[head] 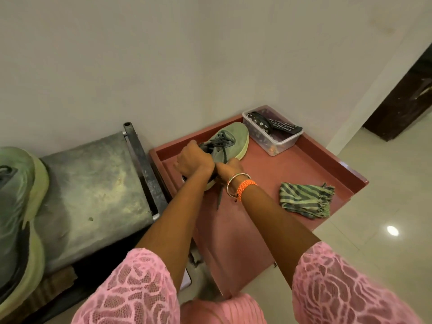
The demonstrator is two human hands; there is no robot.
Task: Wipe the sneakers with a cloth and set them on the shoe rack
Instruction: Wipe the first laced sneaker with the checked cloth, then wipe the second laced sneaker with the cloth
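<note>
Two hands are on one sneaker right now. I have the green suede sneaker [230, 142] lying on the red surface [268, 183], toe toward the wall and heel toward me, so the laces come up where I can get at them. My left hand [195, 161] is closed around the tongue and dark laces [221, 146], steadying the shoe against the raised lip of the tray-like top. My right hand [228, 168] is curled shut beside it, and it seems to be pinching a lace, since one loose end trails down past my wrist; the fingers themselves are hidden, so I cannot say exactly what they grip. The two hands touch at the knuckles.

I have left the striped cloth [306, 201] folded on the same surface, near my right forearm, within easy reach but not in either hand. That tells me I am sorting the laces now, not wiping.

The other sneaker [21, 206] sits at the far left, on the worn grey metal shelf [93, 195], which I take to be the shoe rack. It stands just beside the red surface, so the carry across should be short.

At the back corner a clear plastic box [272, 136] holds a remote control [284, 126], close to the sneaker's toe. I should lift the shoe clear, not slide it that way.
</note>
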